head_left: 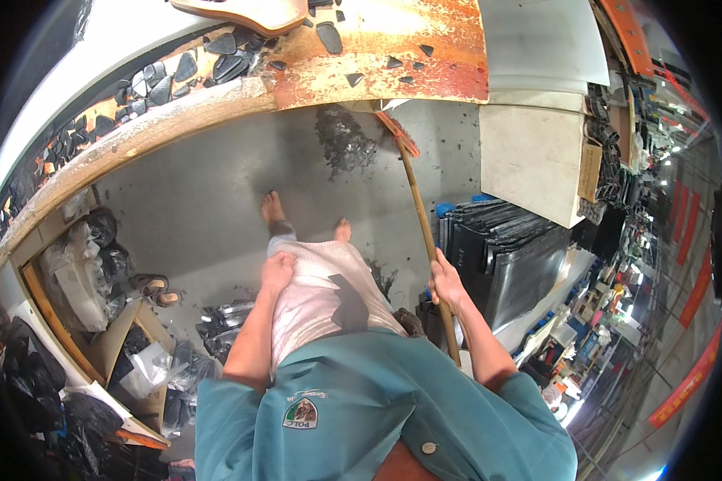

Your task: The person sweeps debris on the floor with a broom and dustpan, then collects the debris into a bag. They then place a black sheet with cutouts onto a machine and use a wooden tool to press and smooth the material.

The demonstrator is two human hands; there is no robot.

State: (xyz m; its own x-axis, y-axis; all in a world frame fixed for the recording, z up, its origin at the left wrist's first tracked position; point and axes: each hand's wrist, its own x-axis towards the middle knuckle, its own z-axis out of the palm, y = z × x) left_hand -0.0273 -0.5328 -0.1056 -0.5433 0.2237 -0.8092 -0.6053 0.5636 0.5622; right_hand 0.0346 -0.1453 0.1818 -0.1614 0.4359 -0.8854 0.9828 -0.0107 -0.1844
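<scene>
My right hand (445, 280) is wrapped around the wooden handle of a broom (419, 200). The handle slants away from me to an orange-red head (399, 134), partly hidden under the workbench edge. Left of the broom head, a heap of black scraps (346, 140) lies on the grey floor. At my left thigh, my left hand (278, 272) is closed against the edge of a pale apron (329, 289). Whatever its fingers hold, if anything, is hidden.
A worn workbench (449, 56) with black cut pieces (226, 66) curves across the far side. Stacked black sheets (505, 248) stand on the right, below a pale cabinet (529, 144). Bags (108, 248), an open carton (148, 353) and sandals (162, 290) are at left.
</scene>
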